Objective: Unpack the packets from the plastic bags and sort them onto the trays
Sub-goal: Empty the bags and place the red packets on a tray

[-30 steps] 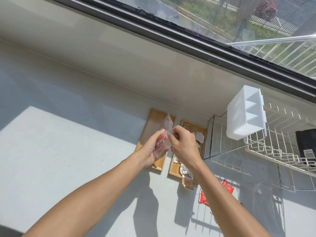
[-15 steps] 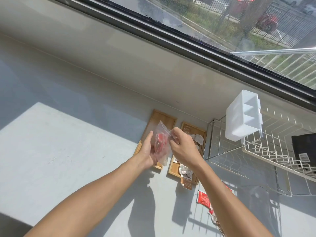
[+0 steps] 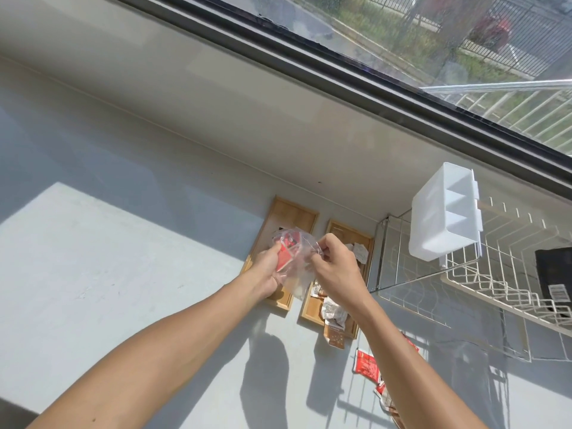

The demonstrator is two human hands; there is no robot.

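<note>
Over the trays: both hands up holding a clear plastic bag (image 3: 295, 258) of red packets (image 3: 286, 253)
left hand (image 3: 266, 270): gripping bag and packet
right hand (image 3: 335, 267): pinching the bag's edge
left tray (image 3: 289, 216): bare where visible
right tray (image 3: 340, 308): pale packets, on the bench (image 3: 108, 274)

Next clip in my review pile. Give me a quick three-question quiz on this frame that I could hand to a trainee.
1. True or false: both hands are on the clear plastic bag.
2. Which wooden tray already holds packets?
A. the left tray
B. the right tray
C. neither
3. Fill in: the loose red packets lie on the ____, in front of the wire rack.

Key
1. True: the left hand grips the bag where a red packet shows through, and the right hand pinches its other side.
2. B
3. counter
</note>
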